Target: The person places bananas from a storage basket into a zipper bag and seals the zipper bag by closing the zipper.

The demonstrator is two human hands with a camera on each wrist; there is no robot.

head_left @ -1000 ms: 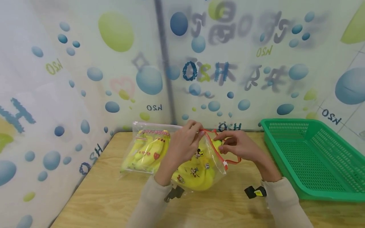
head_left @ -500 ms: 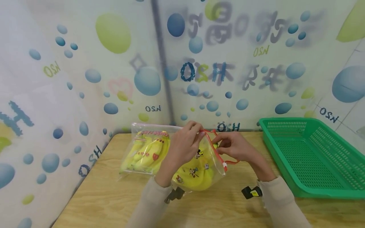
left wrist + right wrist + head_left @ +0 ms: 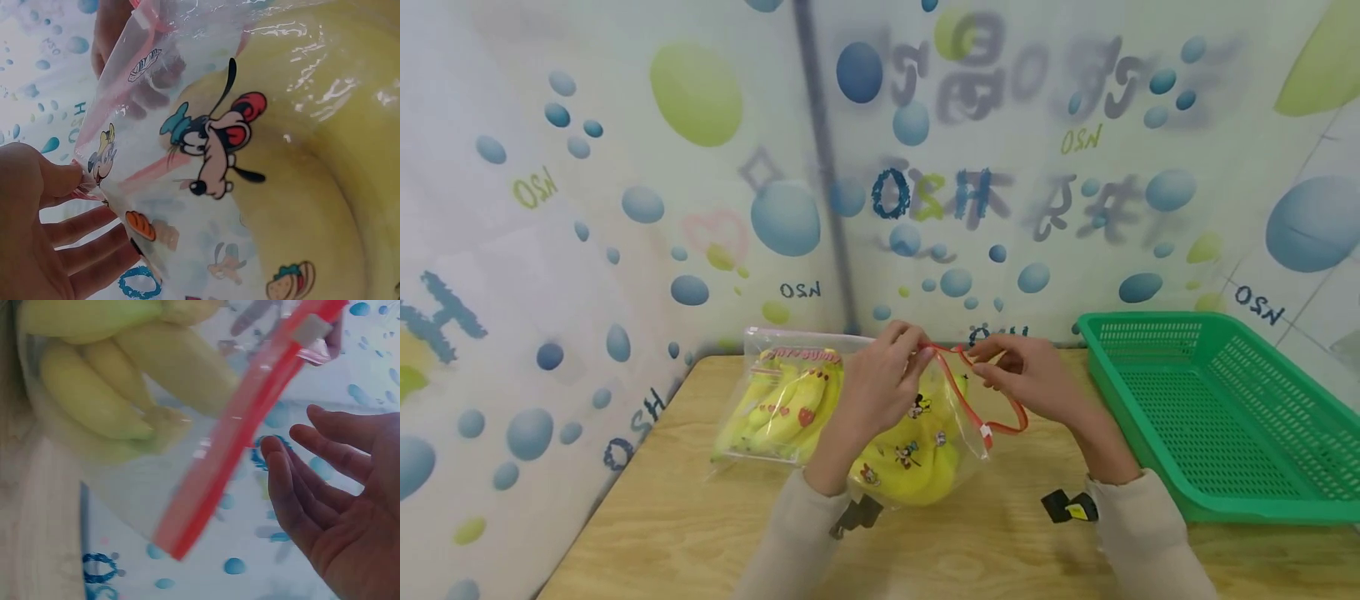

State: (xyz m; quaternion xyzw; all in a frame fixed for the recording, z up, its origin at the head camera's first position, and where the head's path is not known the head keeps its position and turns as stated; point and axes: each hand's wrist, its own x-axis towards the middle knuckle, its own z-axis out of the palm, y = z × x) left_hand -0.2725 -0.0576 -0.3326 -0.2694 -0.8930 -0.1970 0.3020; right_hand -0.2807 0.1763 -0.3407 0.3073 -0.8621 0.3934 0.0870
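Observation:
A clear zip bag [image 3: 917, 406] with cartoon prints and a red zip edge lies on the table. Bananas [image 3: 87, 394] fill its lower part. In the left wrist view, my left hand [image 3: 44, 219] pinches the bag's mouth between thumb and forefinger. The red edge gapes, with its white slider [image 3: 310, 331] at the near end. Just right of the mouth is my right hand [image 3: 1033, 375], its fingers loosely bent and nothing between them; the right wrist view shows it apart from the red strip [image 3: 206, 487].
Left of it lies another clear bag [image 3: 790, 408] of bananas, with a strawberry print. A green plastic basket [image 3: 1285, 511] stands at the right of the wooden table [image 3: 647, 517]. Behind rises a patterned wall [image 3: 1037, 100].
My right hand reached in at the bag's mouth half a second ago and has now drawn back to the right, out of it. My left hand keeps its pinch on the edge.

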